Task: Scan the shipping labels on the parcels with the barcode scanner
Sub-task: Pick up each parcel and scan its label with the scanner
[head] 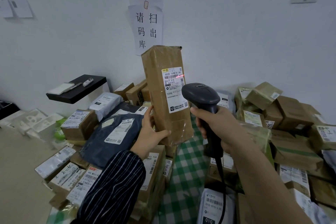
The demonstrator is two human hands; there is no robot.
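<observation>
Our left hand (151,131) grips the lower left edge of a tall brown parcel (158,58), thumb across its front, holding it nearly upright with the shipping label (175,90) just above the grip. Our right hand (216,123) is wrapped around the handle of the barcode scanner (200,93), its head above that grip and just right of the parcel, a red scan line (181,76) on the label's upper right edge.

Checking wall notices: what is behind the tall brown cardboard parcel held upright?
A white paper sign with black characters, its bottom corner hidden by the parcel; lower down, brown boxes, partly covered.
</observation>
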